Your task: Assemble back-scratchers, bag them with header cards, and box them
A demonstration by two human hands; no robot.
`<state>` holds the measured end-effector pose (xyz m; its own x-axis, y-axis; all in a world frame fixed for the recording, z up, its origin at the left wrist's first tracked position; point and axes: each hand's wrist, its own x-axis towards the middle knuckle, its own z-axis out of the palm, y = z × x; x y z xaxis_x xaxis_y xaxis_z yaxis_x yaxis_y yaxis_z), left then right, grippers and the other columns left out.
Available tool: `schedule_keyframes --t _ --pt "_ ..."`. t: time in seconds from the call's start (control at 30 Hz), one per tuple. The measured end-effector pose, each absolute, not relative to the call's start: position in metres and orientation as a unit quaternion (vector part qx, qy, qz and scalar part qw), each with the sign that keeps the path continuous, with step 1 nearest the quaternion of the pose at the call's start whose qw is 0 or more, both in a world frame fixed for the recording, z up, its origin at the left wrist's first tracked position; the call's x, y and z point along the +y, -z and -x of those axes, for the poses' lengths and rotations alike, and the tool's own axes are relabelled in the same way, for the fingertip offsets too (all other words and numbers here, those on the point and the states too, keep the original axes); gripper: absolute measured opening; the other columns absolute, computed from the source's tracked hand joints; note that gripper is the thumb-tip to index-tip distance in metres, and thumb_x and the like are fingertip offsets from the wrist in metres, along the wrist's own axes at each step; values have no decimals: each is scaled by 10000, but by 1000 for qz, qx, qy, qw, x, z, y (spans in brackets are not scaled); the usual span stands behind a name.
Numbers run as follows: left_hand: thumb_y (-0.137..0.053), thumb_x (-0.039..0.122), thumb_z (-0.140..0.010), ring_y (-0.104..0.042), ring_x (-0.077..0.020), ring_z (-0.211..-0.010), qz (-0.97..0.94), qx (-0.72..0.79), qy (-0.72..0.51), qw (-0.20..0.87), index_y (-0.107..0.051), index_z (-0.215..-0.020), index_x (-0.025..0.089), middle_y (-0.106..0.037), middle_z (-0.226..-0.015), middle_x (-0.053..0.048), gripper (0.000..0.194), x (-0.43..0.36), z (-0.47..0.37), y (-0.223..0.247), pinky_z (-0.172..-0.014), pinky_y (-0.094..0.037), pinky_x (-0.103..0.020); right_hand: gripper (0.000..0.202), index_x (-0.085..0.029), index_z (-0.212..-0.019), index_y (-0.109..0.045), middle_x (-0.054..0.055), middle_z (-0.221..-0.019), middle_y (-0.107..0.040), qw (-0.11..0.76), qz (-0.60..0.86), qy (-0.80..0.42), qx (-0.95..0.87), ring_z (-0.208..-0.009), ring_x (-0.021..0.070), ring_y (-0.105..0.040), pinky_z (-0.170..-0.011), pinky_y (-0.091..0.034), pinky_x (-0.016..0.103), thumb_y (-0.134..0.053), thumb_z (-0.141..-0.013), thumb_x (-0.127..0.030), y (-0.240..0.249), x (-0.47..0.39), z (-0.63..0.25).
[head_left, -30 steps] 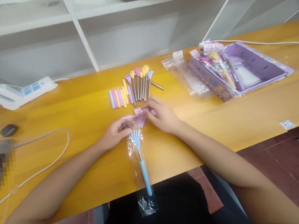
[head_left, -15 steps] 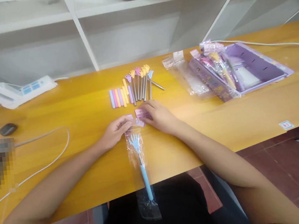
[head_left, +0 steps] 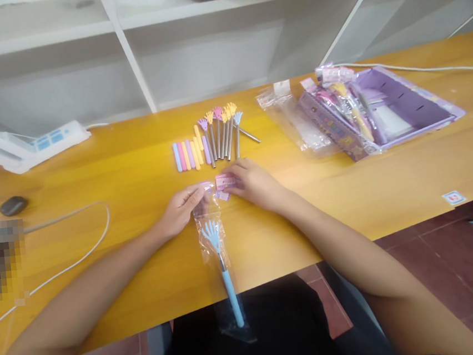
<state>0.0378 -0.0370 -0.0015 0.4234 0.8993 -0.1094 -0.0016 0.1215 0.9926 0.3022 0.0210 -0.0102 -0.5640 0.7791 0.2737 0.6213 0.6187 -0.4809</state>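
My left hand (head_left: 181, 209) pinches the top of a clear plastic bag (head_left: 201, 207) with a pink-purple header. Inside the bag lies a blue hand-shaped back scratcher (head_left: 229, 287), its claw end up, its handle hanging past the table's front edge. My right hand (head_left: 256, 184) has its fingers closed on a small pink card (head_left: 223, 182), just right of the bag's top. Beyond my hands are several metal rods with coloured hand-shaped heads (head_left: 226, 134) and a row of short coloured handles (head_left: 186, 155).
A purple box (head_left: 417, 101) with bagged scratchers stands at the right, clear bags (head_left: 293, 119) beside it. At the left are a white power strip (head_left: 51, 145), a dark mouse (head_left: 13, 206) and a white cable (head_left: 100, 235). Shelving (head_left: 207, 52) rises behind.
My left hand and the bag's top have shifted slightly left and down, away from my right hand. The scratcher in the bag sits a little lower. More of the pink card shows.
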Motion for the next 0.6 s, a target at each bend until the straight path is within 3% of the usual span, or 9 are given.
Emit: schedule_keyframes --t 0.17,0.23,0.33,0.47,0.6 --pt "-656 646 -1020 -611 -128 -636 -551 407 -357 635 -668 -924 160 -643 -767 -3 495 -38 -38 1 -609 -524 -256 457 -174 -1228 -730 115 -1126 -689 288 407 -209 -842 -1049 288 -632 -949 -550 441 -944 -836 -271 12 22 -301" --pt "-667 665 -1004 -613 -133 -631 -548 413 -356 635 -662 -914 161 -643 -760 -4 512 -38 -38 1 -608 -526 -264 413 -177 -1184 -741 90 -1076 -677 302 405 -236 -830 -975 244 -635 -888 -543 384 -941 -824 -213 11 21 -300" --pt "-667 683 -995 -621 -140 -635 -550 422 -356 626 -659 -901 160 -646 -758 -9 532 -38 -38 2 -617 -535 -273 254 -168 -1096 -752 58 -1006 -654 308 380 -272 -829 -854 173 -611 -791 -504 304 -880 -875 -163 8 19 -298" --pt "-643 673 -1014 -632 -150 -656 -558 422 -352 622 -665 -920 161 -648 -770 -14 521 -38 -38 3 -636 -544 -284 96 -158 -1042 -739 46 -962 -676 320 356 -303 -824 -795 144 -599 -753 -468 279 -789 -974 -203 6 16 -296" --pt "-599 647 -1051 -639 -152 -676 -560 418 -343 627 -666 -951 170 -652 -787 -13 491 -38 -37 3 -646 -542 -282 129 -174 -1090 -720 48 -969 -693 331 340 -311 -823 -819 153 -600 -765 -451 287 -699 -1056 -297 -2 14 -296"
